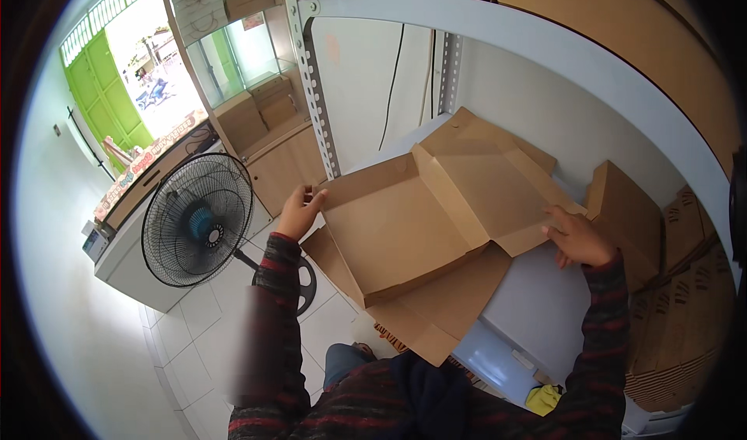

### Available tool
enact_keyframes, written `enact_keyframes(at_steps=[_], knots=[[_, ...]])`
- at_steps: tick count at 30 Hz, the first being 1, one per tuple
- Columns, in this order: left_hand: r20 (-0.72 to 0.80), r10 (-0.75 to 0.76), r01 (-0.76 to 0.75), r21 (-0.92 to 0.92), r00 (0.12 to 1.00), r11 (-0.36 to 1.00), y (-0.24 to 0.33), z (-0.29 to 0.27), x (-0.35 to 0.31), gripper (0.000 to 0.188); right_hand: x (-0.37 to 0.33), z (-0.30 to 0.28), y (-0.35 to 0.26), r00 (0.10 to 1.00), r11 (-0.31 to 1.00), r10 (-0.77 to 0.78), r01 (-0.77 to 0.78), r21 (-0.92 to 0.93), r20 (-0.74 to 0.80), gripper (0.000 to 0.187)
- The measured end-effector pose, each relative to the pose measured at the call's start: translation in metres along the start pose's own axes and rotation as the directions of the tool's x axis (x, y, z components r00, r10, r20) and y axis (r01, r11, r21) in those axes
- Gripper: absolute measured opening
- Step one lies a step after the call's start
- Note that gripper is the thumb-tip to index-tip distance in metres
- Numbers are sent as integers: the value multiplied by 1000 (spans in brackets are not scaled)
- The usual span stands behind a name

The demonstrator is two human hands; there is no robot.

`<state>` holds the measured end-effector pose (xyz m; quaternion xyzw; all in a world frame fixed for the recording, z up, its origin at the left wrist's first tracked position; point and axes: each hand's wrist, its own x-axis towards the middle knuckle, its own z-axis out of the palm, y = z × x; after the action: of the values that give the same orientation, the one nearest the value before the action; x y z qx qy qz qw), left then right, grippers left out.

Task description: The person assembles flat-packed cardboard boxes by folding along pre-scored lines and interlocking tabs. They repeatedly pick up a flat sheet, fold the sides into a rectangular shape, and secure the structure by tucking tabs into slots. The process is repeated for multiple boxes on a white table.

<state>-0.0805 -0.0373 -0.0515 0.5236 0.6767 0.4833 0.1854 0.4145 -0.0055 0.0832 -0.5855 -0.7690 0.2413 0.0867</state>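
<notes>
In front of you, over a pale grey shelf (541, 308), is a shallow brown cardboard box (397, 222), tray-shaped with low folded walls; its near-left part juts past the shelf's front edge. Its broad lid (498, 183) hinges along the right wall and lies folded back, narrow flaps creased at its edges. The inside shows plain and smooth.

Your left hand (302, 210) is closed in a pinch on the box's far-left corner, thumb and fingers on the wall. Your right hand (577, 236) is half curled at the lid's outer edge, fingertips touching it; you cannot tell from this angle how firmly it grips.

Beneath the box lies a flat, creased brown cardboard sheet (443, 308), sticking out toward you. Just beyond your right hand, an upright brown cardboard box (626, 218) crowds that side, with a thick stack of flattened, ridged-edged cardboard (677, 339) beside it. A crumpled yellow cloth-like piece (543, 399) sits near your right forearm. To your left stand a perforated grey metal upright (315, 98) and a round black wire-caged fan (198, 222) with a blue centre.
</notes>
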Motion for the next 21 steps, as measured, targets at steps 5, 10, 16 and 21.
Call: enact_keyframes(at_steps=[5, 10, 16, 21], knots=[[87, -84, 95, -137, 993, 986, -8, 3, -5, 33, 40, 8, 42, 996, 985, -84, 81, -154, -13, 38], [91, -103, 136, -516, 990, 846, 32, 0, -37, 44, 51, 18, 59, 812, 896, -287, 415, 157, -508, 33], [496, 172, 136, -525, 851, 840, 102, -10, -104, 63, 54, 1, 51, 667, 673, -180, 619, 404, -723, 32], [883, 302, 236, -399, 359, 886, 127, 7, -124, 73, 73, 4, 90, 709, 505, -39, 622, 599, -704, 33]])
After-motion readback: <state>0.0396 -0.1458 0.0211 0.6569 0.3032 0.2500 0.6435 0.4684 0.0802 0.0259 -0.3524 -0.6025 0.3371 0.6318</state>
